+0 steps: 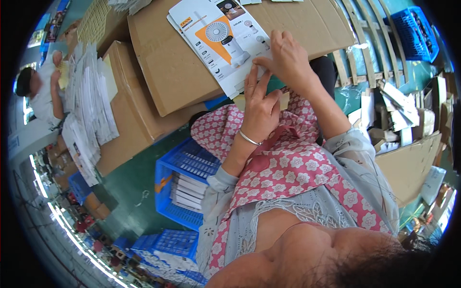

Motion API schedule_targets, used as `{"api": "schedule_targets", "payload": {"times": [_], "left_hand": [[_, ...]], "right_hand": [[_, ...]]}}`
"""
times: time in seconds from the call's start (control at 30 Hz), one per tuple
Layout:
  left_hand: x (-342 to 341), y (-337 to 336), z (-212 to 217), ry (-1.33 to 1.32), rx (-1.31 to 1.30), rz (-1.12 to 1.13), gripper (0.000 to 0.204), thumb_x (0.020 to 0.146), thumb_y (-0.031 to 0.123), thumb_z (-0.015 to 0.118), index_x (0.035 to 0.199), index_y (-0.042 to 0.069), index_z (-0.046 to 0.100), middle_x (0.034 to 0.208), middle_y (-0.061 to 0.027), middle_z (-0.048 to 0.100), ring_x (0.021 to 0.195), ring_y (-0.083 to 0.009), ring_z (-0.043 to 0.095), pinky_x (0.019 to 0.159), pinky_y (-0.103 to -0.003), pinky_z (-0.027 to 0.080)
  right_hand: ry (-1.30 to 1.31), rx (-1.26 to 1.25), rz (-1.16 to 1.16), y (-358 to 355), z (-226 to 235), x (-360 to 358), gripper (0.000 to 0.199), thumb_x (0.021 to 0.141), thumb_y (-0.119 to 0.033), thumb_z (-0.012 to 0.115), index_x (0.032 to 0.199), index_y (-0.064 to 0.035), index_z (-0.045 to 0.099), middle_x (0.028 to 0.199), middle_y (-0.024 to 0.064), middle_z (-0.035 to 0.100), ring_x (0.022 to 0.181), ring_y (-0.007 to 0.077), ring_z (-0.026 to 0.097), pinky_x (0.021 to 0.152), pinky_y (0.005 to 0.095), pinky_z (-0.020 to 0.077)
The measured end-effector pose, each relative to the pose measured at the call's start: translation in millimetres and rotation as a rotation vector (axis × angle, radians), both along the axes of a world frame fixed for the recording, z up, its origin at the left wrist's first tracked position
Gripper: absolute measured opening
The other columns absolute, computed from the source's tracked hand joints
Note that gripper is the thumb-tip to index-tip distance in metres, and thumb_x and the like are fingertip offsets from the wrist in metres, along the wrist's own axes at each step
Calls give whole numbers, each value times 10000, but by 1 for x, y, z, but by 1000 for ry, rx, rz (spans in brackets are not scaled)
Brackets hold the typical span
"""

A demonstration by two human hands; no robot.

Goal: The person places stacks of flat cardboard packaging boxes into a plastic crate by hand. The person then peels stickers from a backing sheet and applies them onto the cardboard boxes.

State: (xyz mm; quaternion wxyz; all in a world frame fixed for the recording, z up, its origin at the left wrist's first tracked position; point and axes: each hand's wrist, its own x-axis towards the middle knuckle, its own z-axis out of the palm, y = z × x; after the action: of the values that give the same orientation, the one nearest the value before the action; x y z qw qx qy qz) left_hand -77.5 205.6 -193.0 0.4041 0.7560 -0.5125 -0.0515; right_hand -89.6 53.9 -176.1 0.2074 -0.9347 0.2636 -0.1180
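A flat white printed carton (218,53) with an orange patch and a picture of a handheld fan lies on a large brown cardboard box (153,62). Its lower corner reaches past the box's near edge. My left hand (260,108), with a silver bangle at the wrist, has its fingers stretched out onto the carton's lower edge; the thumb stands apart. My right hand (290,60) grips the carton's lower right edge, its thumb across the printed face, close to the left fingertips. The undersides of the right fingers are hidden.
A stack of flat white cartons (91,101) lies on another brown box at left. Below stands a blue crate (165,192) with white boxes inside. At right are a wooden pallet (372,48), a blue basket (413,33) and an open carton of scraps (408,168). A person (43,96) sits far left.
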Motion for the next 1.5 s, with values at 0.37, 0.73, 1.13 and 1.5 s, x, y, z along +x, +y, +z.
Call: {"api": "schedule_targets", "payload": {"times": [0.37,0.73,1.13,1.5], "left_hand": [[8,21,17,-61,9,-28,76,748,-28,647,819,-3,646,1198,-121,607,1322,-387,361,1061,-472,328],[11,43,51,96,-6,137,105,809,-11,641,909,1,673,1134,-135,647,962,-253,660,791,-307,522],[29,54,69,420,54,346,121,844,51,653,951,-4,637,742,-143,680,642,-132,661,582,-249,490],[25,69,54,550,5,246,127,849,32,661,953,-41,660,831,-37,628,765,-80,575,691,-213,465]], "right_hand": [[-217,601,215,-16,2,1,404,809,-319,739,965,-33,502,752,49,535,710,138,527,606,294,420],[-770,929,127,-68,4,21,312,939,-299,569,1069,-17,600,865,-12,607,793,59,548,692,232,435],[-303,614,481,-14,51,-19,261,915,-203,601,1094,-12,595,933,62,644,838,155,591,775,284,475],[-255,1179,444,45,18,-38,136,925,-105,571,945,29,587,786,18,579,746,57,483,681,225,433]]}}
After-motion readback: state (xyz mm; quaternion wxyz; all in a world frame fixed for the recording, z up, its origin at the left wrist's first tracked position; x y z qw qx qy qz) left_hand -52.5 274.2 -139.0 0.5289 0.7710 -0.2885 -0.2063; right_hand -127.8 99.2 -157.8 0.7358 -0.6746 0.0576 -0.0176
